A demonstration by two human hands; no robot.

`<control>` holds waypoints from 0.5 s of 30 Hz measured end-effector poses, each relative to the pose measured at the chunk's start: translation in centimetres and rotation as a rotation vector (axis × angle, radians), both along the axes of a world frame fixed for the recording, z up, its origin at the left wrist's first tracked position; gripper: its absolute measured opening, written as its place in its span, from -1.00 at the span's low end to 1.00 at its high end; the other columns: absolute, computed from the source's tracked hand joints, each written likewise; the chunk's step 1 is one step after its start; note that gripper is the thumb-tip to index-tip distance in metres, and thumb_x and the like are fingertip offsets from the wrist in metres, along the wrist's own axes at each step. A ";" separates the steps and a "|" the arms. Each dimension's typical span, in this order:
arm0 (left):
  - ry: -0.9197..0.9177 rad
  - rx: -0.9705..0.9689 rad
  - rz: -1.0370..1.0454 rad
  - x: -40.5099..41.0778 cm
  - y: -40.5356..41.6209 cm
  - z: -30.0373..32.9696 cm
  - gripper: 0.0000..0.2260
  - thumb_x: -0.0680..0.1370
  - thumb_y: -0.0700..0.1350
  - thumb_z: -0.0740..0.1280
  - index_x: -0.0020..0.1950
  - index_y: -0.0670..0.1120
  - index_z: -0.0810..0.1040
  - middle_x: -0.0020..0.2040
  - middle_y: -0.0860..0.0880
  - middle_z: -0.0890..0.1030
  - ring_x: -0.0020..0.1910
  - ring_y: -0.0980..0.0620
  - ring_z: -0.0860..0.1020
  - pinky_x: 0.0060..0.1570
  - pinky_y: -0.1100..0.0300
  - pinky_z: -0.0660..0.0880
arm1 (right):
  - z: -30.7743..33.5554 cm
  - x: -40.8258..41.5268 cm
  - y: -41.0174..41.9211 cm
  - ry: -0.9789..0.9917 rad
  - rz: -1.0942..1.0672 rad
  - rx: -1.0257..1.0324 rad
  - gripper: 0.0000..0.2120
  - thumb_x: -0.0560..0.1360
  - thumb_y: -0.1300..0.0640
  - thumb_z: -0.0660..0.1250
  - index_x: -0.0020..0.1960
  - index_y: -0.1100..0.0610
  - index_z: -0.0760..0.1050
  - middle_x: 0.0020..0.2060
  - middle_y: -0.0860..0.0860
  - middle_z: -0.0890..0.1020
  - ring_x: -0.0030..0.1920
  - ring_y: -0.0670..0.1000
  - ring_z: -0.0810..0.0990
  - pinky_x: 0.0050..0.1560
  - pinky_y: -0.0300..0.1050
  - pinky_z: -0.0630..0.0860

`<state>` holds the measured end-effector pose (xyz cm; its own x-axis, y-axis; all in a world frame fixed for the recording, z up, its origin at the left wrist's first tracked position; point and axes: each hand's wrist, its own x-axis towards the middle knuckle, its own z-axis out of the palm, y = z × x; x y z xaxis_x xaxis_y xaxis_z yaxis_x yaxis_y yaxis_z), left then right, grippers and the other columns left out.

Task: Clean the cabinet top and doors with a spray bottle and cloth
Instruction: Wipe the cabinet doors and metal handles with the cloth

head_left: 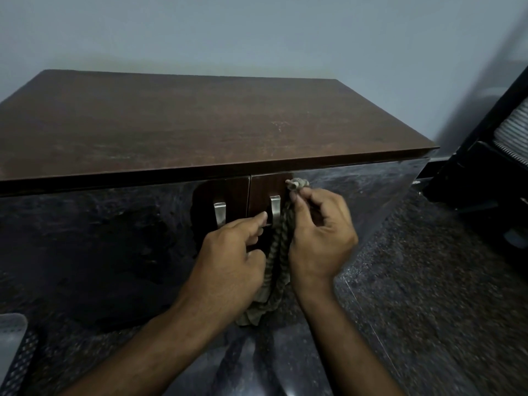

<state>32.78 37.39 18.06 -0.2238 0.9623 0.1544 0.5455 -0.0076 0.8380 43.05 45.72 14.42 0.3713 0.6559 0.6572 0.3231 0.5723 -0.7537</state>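
Both hands are low in front of the doors. The cloth (278,252) hangs long and vertical between them; right hand (320,232) pinches its top end, left hand (234,247) curls beside the right door handle (275,208), touching it maybe. Cabinet top (200,121) lies beyond, untouched.

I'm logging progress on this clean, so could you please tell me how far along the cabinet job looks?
Done: hard to judge; the cabinet top shows faint smears and the glossy doors look streaky. In hand: the right hand pinches a twisted cloth beside the right door handle, while the left hand reaches towards that handle. Left: probably wiping both doors. No spray bottle is in view.
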 end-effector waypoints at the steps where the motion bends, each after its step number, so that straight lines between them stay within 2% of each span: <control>1: -0.006 0.006 0.005 0.0 0.1 0.1 -0.46 0.50 -0.34 0.24 0.44 0.04 0.41 0.31 0.15 0.51 0.14 0.33 0.48 -0.04 0.66 0.34 | -0.4 0.0 -0.1 -0.023 0.006 -0.001 -0.89 0.42 0.39 0.49 -0.11 0.23 0.66 -0.16 0.00 0.64 -0.10 -0.15 0.61 -0.05 -0.31 0.54; 4: -0.027 0.019 0.016 0.2 0.3 0.3 -0.47 0.51 -0.35 0.24 0.44 0.03 0.41 0.30 0.13 0.52 0.11 0.35 0.48 -0.04 0.68 0.32 | -3.2 -0.1 -1.2 -0.059 0.062 -0.137 -0.86 0.41 0.41 0.48 -0.13 0.20 0.65 -0.17 -0.03 0.64 -0.11 -0.17 0.61 -0.08 -0.28 0.54; 6: -0.027 0.016 0.014 0.4 0.3 0.3 -0.47 0.51 -0.35 0.24 0.44 0.03 0.41 0.30 0.12 0.51 0.09 0.37 0.47 -0.07 0.68 0.33 | -4.1 -0.1 -1.6 -0.039 0.094 -0.195 -0.85 0.40 0.42 0.48 -0.14 0.20 0.66 -0.19 -0.03 0.65 -0.12 -0.19 0.61 -0.09 -0.38 0.49; 11: 0.008 0.001 0.006 0.5 0.2 0.2 -0.44 0.50 -0.35 0.25 0.46 0.04 0.39 0.32 0.15 0.50 0.15 0.32 0.47 -0.02 0.67 0.32 | 0.1 -0.6 -0.6 0.006 0.062 -0.021 -0.88 0.44 0.40 0.47 -0.06 0.25 0.68 -0.14 0.03 0.65 -0.09 -0.13 0.63 -0.07 -0.31 0.55; 15: 0.010 0.031 -0.018 0.7 0.5 0.5 -0.40 0.47 -0.35 0.26 0.47 0.06 0.37 0.37 0.16 0.47 0.29 0.30 0.44 0.24 0.47 0.38 | 0.9 -1.6 -1.1 -0.212 0.108 0.151 -0.87 0.47 0.40 0.44 0.00 0.29 0.68 -0.08 0.11 0.64 -0.05 0.04 0.63 -0.02 -0.19 0.58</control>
